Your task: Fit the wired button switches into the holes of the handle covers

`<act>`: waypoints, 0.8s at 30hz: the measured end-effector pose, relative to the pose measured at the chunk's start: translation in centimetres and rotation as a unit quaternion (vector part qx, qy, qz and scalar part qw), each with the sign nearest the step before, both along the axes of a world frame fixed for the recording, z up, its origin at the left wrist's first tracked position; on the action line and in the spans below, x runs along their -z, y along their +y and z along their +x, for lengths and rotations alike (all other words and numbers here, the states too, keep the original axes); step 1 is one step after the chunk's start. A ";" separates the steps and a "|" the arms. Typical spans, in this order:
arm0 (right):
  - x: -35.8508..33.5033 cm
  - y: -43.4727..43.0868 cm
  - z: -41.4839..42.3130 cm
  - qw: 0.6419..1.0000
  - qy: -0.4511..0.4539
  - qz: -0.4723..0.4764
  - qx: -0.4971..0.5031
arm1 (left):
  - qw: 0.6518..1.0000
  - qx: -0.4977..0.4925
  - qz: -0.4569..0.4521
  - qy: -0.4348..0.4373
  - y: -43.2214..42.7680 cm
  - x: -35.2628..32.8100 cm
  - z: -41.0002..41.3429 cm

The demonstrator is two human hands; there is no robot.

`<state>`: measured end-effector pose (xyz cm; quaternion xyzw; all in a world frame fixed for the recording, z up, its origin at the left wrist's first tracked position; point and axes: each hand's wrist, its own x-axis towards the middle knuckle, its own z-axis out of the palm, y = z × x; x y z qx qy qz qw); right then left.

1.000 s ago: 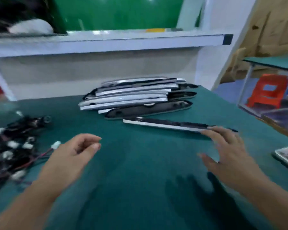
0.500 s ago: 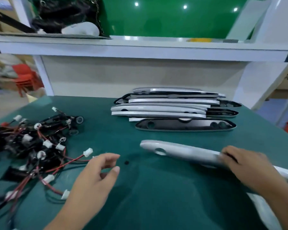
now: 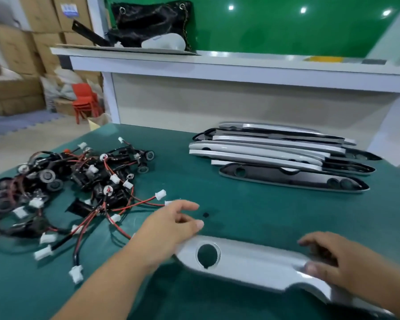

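Your handle cover [image 3: 252,262] looks like smooth silver plastic, glossy, with glare along its edge. Left of it, the switch pile [image 3: 88,174]: matt black bodies, red and black insulated wires, white plastic connectors. Beyond it, the stacked covers [image 3: 263,155] show the same gloss outside, matt black inside. Under it, the table mat [image 3: 240,204] is matt green, cloth-like.

1. handle cover [image 3: 252,259]: left tip hidden under the left hand [image 3: 169,229], middle under the right hand [image 3: 346,266], right end cut by the bottom edge.
2. switch pile [image 3: 97,179]: cut by the left edge, blurred there.
3. stacked covers [image 3: 263,146]: lower ones mostly hidden.
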<state>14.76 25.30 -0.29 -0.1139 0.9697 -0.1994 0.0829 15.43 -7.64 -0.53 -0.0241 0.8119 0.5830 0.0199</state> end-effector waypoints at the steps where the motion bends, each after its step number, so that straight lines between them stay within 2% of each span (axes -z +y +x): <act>1: 0.0 0.2 0.0 0.999 -0.003 0.028 -0.034 | 0.999 -0.043 0.034 0.001 -0.5 -0.2 -0.7; 4: 0.2 0.2 -0.2 0.993 -0.023 0.081 -0.085 | 0.982 -0.149 0.118 -0.004 -2.9 -0.7 -2.6; 6: 0.7 0.0 -0.3 0.991 -0.016 0.092 -0.094 | 0.980 -0.177 0.094 -0.010 -4.7 -0.8 -3.4; 7: 0.9 -0.1 -0.4 0.992 -0.002 0.083 -0.093 | 0.983 -0.179 0.043 -0.008 -5.7 -0.7 -3.7; 9: 1.1 -0.1 -0.5 0.994 0.031 0.066 -0.080 | 0.974 -0.186 -0.124 0.032 -7.7 -0.8 -4.3; 10: 1.0 0.1 -0.6 0.994 0.049 0.070 -0.072 | 0.950 -0.198 -0.230 0.068 -8.8 -1.1 -4.7; 12: 0.9 0.7 -0.6 0.993 0.075 0.076 -0.049 | 0.882 -0.220 -0.405 0.097 -11.0 -1.8 -5.4; 14: 0.7 1.4 -0.6 0.995 0.068 0.070 -0.022 | 0.832 -0.194 -0.519 0.014 -12.7 -1.9 -6.5; 16: 0.5 2.0 -0.6 0.997 0.059 0.058 -0.006 | 0.800 -0.161 -0.568 -0.109 -13.2 -1.7 -7.5; 19: 0.6 2.5 -0.7 0.998 0.056 0.042 0.006 | 0.779 -0.111 -0.586 -0.192 -13.5 -2.1 -8.8; 22: 0.8 3.0 -0.7 0.998 0.050 0.030 0.028 | 0.747 -0.072 -0.634 -0.188 -14.4 -3.4 -9.2; 24: 0.9 3.5 -0.7 0.997 0.053 0.030 0.042 | 0.749 -0.107 -0.635 -0.159 -16.1 -4.3 -9.7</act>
